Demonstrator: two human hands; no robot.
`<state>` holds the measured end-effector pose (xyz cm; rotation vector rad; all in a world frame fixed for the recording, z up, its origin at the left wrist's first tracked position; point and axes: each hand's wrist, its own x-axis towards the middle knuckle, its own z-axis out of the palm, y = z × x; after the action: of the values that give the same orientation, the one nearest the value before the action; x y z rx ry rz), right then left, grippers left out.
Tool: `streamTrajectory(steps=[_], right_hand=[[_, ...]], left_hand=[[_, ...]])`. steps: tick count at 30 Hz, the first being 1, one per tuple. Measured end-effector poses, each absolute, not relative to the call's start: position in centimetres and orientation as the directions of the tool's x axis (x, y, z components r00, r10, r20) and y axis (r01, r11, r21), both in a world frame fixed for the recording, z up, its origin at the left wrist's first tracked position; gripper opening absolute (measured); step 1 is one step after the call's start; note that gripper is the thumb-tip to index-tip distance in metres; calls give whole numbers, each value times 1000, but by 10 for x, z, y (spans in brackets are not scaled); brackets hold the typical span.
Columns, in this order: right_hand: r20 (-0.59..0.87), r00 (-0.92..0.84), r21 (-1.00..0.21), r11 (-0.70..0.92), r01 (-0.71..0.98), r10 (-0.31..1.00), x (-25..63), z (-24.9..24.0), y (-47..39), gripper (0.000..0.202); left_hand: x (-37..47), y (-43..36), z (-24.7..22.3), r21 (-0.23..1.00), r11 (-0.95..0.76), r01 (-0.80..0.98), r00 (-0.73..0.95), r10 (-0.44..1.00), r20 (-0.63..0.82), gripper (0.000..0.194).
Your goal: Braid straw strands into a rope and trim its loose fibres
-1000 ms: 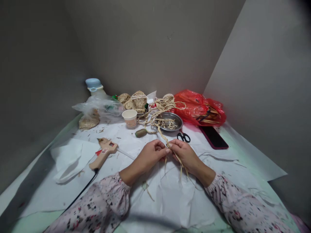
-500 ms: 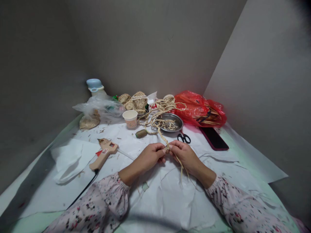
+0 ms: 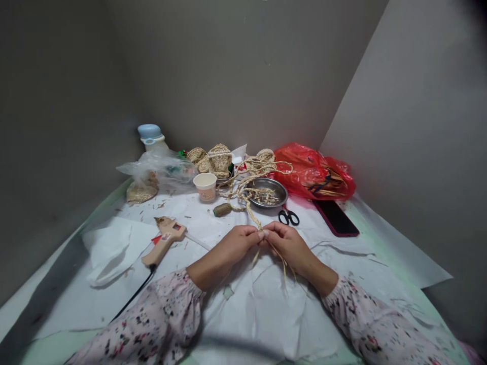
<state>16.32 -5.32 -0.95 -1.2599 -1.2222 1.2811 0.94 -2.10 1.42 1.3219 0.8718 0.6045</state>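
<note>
My left hand (image 3: 236,244) and my right hand (image 3: 289,244) meet fingertip to fingertip over the white paper (image 3: 266,304) and pinch the near end of a braided straw cord (image 3: 251,210). Loose straw strands (image 3: 283,263) hang from the pinch below my right hand. The braid runs away from me in tangled loops toward a metal dish (image 3: 268,190). Both hands are closed on the straw.
A glue gun (image 3: 164,238) with a black cable lies at the left. Behind are a paper cup (image 3: 205,185), small woven baskets (image 3: 213,159), a clear bag (image 3: 160,170), a bottle (image 3: 151,138), black scissors (image 3: 288,217), a dark phone (image 3: 335,217) and a red bag (image 3: 315,173). Grey walls close in.
My hands stay together on the braid; the fingers have shifted slightly and the loose strands below have swung a little. Nothing else has moved.
</note>
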Motion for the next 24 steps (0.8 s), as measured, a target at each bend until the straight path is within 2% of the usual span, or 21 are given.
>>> streamTrajectory(steps=[3,6,10,13,16,20,24], right_hand=[[-16,-51,-998,-12,69,999,164,-9,-54,21],[63,-49,-987,70,142,997,166,-11,-54,19],[36,48,-976,25,218,998,166,-13,-53,18],[-10,100,-977,-31,209,995,160,-11,-57,19],[15,117,-970,-14,243,993,151,-7,-67,19],[154,104,-912,101,397,983,141,-6,-79,22],[356,-18,-767,303,566,934,138,-10,-82,28]], left_hand=[[9,-22,20,979,180,91,548,812,-200,24],[8,-17,15,986,94,136,504,851,-150,21],[5,-8,-2,975,-6,222,418,904,-90,22],[5,-7,-6,977,28,212,357,928,-104,24],[6,-13,-2,977,123,176,317,932,-174,25],[9,-19,1,972,226,58,317,919,-232,27],[8,-20,-4,967,253,-14,355,906,-232,31]])
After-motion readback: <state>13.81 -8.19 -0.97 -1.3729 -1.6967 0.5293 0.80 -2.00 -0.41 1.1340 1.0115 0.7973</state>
